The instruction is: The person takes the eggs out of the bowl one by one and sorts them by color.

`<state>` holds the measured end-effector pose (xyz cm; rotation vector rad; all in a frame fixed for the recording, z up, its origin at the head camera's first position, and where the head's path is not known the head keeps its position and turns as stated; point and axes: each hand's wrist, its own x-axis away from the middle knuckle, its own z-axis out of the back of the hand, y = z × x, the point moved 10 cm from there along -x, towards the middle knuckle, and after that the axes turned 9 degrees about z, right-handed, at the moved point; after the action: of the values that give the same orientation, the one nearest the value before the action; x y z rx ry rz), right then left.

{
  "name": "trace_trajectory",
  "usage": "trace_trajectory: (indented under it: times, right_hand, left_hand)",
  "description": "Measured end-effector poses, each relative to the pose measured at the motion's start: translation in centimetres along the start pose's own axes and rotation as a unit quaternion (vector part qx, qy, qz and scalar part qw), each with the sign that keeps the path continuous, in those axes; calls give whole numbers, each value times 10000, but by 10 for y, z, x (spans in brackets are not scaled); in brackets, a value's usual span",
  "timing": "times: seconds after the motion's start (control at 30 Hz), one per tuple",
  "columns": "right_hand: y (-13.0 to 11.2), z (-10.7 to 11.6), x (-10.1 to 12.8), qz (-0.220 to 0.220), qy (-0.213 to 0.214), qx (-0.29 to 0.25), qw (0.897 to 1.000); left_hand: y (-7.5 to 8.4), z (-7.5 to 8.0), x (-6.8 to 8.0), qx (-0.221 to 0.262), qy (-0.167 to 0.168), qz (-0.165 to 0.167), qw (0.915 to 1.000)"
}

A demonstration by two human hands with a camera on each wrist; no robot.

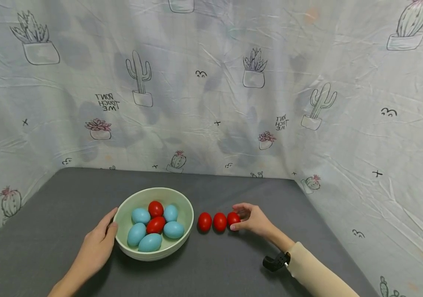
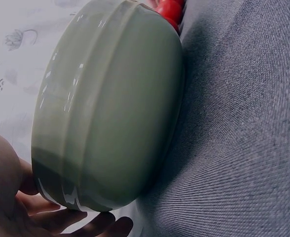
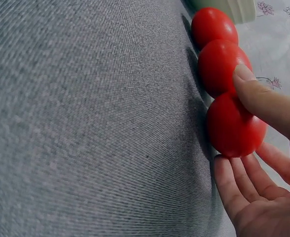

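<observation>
My left hand point(image 1: 94, 247) holds the left side of a pale green bowl point(image 1: 152, 256), thumb near the rim and fingers along the outer wall, as the left wrist view shows on the bowl's side point(image 2: 120, 108). Inside lie several light blue eggs point(image 1: 150, 242) and two red eggs point(image 1: 156, 225). To the right of the bowl, three red eggs stand in a row: a left one point(image 1: 204, 222), a middle one point(image 1: 219, 222) and a right one point(image 1: 232, 219). My right hand point(image 1: 257, 221) has its thumb and fingers around the rightmost red egg point(image 3: 234, 128), which still touches the tabletop.
A dark grey cloth point(image 1: 226, 268) covers the table. Behind it and along both sides hangs a pale curtain point(image 1: 204, 103) printed with cacti. A black band point(image 1: 276, 262) sits at the right wrist, below a cream sleeve point(image 1: 315, 272).
</observation>
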<state>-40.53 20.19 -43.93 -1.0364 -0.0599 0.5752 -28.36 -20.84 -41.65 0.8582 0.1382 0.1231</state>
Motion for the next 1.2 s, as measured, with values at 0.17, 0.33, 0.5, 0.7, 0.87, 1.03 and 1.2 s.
trace_trajectory:
  times: [0.17,0.33,0.5,0.7,0.87,1.03,1.2]
  right_hand:
    - [-1,-2,-1,18,-76,-20,10000]
    - [1,-3,0,-65,-116,35,9999]
    - [2,1,-1,-184,-82,-103,9997]
    - [-14,19,-13,-313,472,-343,9978]
    - [-51,25,-28,60,922,-546,9942]
    - [-103,3,-41,761,695,-751,9918]
    - [-143,-39,-49,1199,-4,-889,9888]
  left_hand:
    - [1,1,1,-2,24,-32,10000]
    - [-2,0,0,-36,-57,41,10000]
    - [-2,2,1,-39,-22,54,10000]
    - [-2,2,1,10,6,22,10000]
    - [-2,1,1,64,-37,26,10000]
    - [-2,0,0,17,-5,-14,10000]
    - [0,1,0,17,76,-49,10000]
